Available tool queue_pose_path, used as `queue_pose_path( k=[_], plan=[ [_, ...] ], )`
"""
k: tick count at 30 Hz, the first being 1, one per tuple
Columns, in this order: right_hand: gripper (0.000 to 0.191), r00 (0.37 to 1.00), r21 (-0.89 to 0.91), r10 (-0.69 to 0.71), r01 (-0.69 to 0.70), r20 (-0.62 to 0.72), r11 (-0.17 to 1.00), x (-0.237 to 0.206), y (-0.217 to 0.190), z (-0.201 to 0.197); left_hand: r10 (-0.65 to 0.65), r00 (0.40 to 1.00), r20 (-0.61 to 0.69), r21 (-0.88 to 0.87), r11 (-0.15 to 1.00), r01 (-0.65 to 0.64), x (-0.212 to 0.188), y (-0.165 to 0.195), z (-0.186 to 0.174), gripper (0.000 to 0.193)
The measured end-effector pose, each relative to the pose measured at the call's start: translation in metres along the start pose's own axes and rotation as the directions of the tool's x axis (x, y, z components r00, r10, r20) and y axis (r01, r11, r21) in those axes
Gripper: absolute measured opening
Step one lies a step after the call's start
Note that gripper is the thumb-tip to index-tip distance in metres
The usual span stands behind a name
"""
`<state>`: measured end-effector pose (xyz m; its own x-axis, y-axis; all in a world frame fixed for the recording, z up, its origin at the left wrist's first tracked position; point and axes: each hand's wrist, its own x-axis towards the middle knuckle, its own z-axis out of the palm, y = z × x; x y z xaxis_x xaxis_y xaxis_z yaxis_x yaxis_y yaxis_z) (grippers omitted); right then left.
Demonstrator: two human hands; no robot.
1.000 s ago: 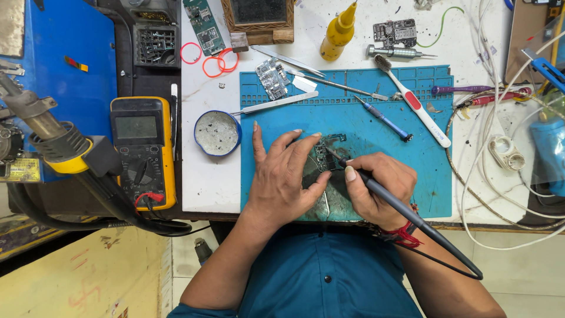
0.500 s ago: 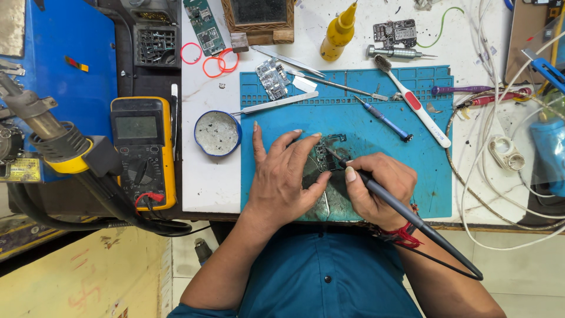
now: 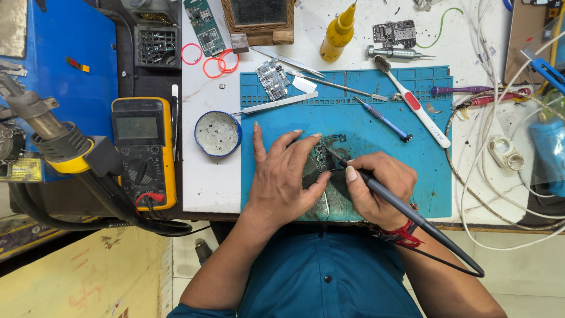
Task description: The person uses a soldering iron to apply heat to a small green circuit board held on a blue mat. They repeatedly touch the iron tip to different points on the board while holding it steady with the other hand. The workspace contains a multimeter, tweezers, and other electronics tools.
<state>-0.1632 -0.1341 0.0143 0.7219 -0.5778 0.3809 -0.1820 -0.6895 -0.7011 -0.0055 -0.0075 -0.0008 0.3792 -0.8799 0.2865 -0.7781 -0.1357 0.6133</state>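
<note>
Circuit board (image 3: 327, 154) lies at frame centre on the blue work mat (image 3: 376, 141), partly covered by both hands. At the left edge, a yellow multimeter (image 3: 144, 152); beside it a round blue-rimmed tin (image 3: 218, 133). Left hand (image 3: 282, 176) spread flat, fingers pressing the board. Right hand (image 3: 376, 188) closed around a soldering iron (image 3: 406, 215), tip touching the board. White toothbrush (image 3: 412, 101) upper right.

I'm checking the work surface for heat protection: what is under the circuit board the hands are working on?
The circuit board lies on a blue work mat on the white table. The left hand and right hand, which holds a soldering iron, cover the board's lower part, so anything beneath there is hidden.
</note>
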Motion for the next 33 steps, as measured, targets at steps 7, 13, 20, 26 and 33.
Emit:
queue_pose_path(
  k=[7,13,20,26,33],
  plan=[
    [0.008,1.000,-0.002,-0.010,0.010,0.014,1.000,0.002,0.000,0.001,-0.001,1.000,0.000,-0.003,1.000,0.001,0.000,-0.001,-0.001,0.066],
    [0.010,0.997,0.034,0.032,-0.030,-0.070,0.999,-0.008,0.008,0.000,0.000,1.000,0.025,-0.009,1.000,0.001,0.001,0.001,-0.001,0.069],
    [0.023,0.951,0.190,0.146,-0.095,-0.272,0.977,-0.023,0.022,0.012,0.032,0.998,-0.055,0.032,0.999,-0.030,-0.001,0.002,-0.002,0.075],
    [0.023,0.959,0.127,0.125,-0.095,-0.253,0.987,-0.027,0.026,0.009,0.033,0.999,0.008,0.063,0.997,-0.034,-0.002,0.000,0.003,0.070],
    [0.018,0.980,0.234,0.135,-0.098,-0.146,0.967,-0.022,0.018,0.004,0.052,0.999,-0.010,0.041,0.998,-0.052,-0.004,-0.002,0.004,0.061]
  ],
)
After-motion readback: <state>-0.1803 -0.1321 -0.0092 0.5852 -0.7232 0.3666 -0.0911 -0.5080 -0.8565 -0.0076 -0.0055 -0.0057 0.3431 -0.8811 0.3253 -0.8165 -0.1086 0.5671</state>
